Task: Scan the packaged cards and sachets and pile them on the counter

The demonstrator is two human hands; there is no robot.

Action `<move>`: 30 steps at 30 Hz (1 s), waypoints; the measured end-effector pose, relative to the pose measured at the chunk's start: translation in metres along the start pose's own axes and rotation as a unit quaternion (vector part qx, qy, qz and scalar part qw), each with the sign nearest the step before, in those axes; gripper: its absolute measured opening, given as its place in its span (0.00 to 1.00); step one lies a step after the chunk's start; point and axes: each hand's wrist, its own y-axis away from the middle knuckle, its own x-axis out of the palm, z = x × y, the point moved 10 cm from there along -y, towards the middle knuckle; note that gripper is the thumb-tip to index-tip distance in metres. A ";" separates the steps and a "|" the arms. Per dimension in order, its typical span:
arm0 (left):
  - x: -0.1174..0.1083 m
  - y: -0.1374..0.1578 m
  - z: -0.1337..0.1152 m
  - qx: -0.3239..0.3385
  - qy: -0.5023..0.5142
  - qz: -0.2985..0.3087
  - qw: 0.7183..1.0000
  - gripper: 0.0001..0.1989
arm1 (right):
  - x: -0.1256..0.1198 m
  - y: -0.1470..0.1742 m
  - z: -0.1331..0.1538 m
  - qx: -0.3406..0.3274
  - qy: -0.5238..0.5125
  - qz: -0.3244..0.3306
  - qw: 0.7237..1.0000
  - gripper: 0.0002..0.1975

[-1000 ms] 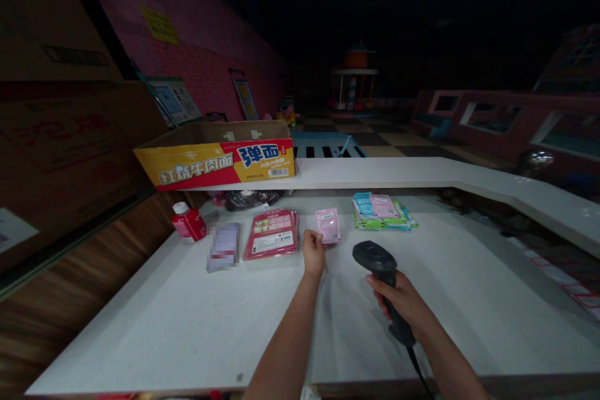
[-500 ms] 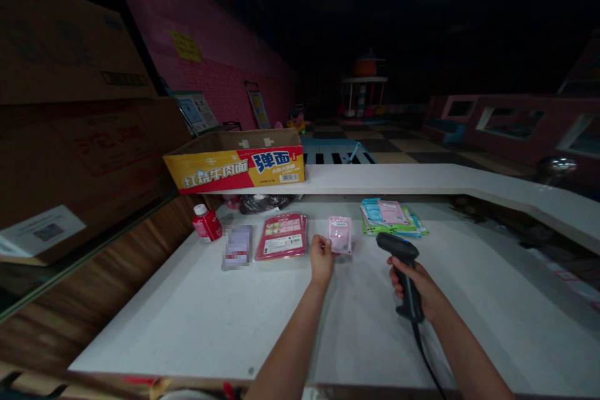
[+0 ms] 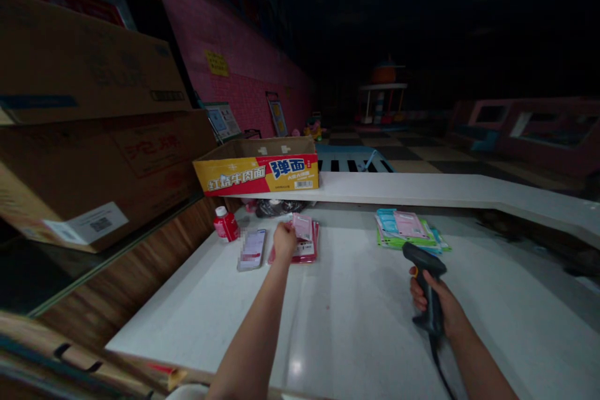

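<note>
My left hand (image 3: 285,240) pinches a small pink packet (image 3: 302,226) by its left edge, over a pile of flat red packages (image 3: 309,253). Whether the packet touches the pile I cannot tell. My right hand (image 3: 435,300) is wrapped round the handle of a black barcode scanner (image 3: 426,281), whose cable runs down toward the table's near edge. Beyond the scanner lies a stack of blue, green and pink packets (image 3: 407,230). Left of the red packages are a phone (image 3: 253,250) with a lit screen and a red bottle (image 3: 225,225) with a white cap.
A yellow and red open carton (image 3: 257,169) stands on the raised white shelf (image 3: 398,186) behind the white table (image 3: 356,312). Large brown cardboard boxes (image 3: 103,144) are stacked at the left. Dark bagged items (image 3: 272,207) sit under the shelf.
My left hand has carried the pink packet left, from the bare tabletop to over the red packages. The scanner stays in my right hand. The view has turned slightly left.
</note>
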 end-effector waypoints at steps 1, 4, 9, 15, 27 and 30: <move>0.000 0.000 0.001 -0.010 -0.049 0.016 0.999 0.05 | -0.002 0.000 0.001 -0.002 -0.002 0.001 1.000 0.19; -0.005 0.005 -0.004 -0.011 -0.150 0.045 0.988 0.09 | -0.003 0.001 0.004 -0.012 -0.003 -0.001 1.000 0.18; -0.009 0.022 -0.045 0.095 -0.263 0.015 0.960 0.12 | 0.000 0.001 0.009 -0.030 -0.011 -0.001 0.999 0.16; 0.061 0.064 -0.125 0.250 -0.134 0.066 0.957 0.06 | 0.000 0.000 0.015 -0.033 -0.017 -0.007 0.999 0.18; 0.219 0.102 -0.185 0.129 -0.041 0.194 0.972 0.13 | -0.003 -0.005 0.018 -0.047 -0.071 -0.038 0.996 0.18; 0.231 0.096 -0.179 0.078 -0.036 0.190 0.978 0.13 | -0.001 -0.008 0.016 -0.046 -0.061 -0.030 0.997 0.20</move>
